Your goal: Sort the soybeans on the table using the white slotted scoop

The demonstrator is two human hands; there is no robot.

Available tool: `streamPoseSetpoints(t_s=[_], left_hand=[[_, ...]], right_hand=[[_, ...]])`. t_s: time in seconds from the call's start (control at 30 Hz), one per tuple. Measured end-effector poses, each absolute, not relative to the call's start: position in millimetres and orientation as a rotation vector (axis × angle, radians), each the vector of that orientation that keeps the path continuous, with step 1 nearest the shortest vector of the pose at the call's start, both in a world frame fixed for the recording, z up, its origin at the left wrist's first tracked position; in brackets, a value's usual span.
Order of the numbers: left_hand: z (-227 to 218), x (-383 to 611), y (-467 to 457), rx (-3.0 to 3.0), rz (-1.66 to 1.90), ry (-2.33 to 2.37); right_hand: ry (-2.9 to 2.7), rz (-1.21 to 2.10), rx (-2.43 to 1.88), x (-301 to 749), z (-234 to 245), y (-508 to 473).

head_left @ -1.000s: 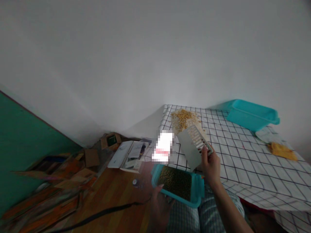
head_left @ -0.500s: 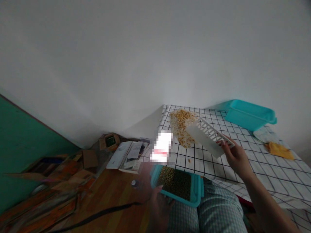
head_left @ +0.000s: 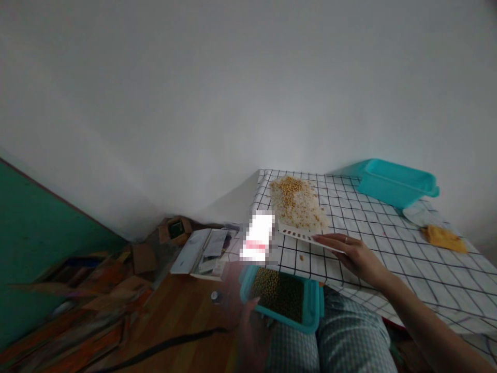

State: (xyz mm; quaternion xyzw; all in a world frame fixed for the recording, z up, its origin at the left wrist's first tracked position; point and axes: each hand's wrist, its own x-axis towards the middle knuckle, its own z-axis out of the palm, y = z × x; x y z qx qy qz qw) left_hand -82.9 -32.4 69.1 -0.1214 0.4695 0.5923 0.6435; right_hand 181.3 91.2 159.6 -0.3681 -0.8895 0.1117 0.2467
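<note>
My right hand (head_left: 355, 256) grips the end of a white slotted plastic piece (head_left: 297, 234), held nearly edge-on to me. It lies low over the table, along the near side of a spread of yellow beans (head_left: 289, 194) and white grains (head_left: 305, 207). At my lap, my left hand (head_left: 252, 324) holds the left near side of a teal basket (head_left: 312, 305), thumb over the rim. Inside the basket are yellow beans (head_left: 266, 282) on the left and dark green beans (head_left: 289, 298) on the right. The left fingers under the basket are blurred and partly hidden.
A checked cloth (head_left: 388, 243) covers the table, with a wall behind. An upturned-rim teal bin (head_left: 399, 184) stands at the back right, near a yellow cloth (head_left: 446, 238). An open white box (head_left: 212, 254) and cardboard boxes (head_left: 143, 258) are on the floor to the left.
My right hand has moved left and nearer, turning the white slotted piece edge-on. More white grains now show on the table. My left hand and the basket stay put.
</note>
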Motion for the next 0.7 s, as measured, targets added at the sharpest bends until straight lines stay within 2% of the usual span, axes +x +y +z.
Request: streamPoseSetpoints(t_s=[0.7], left_hand=[[67, -84, -33, -0.247, 1.350, 1.074]], right_hand=[[-2.357, 0.313, -1.041, 192, 151, 81]])
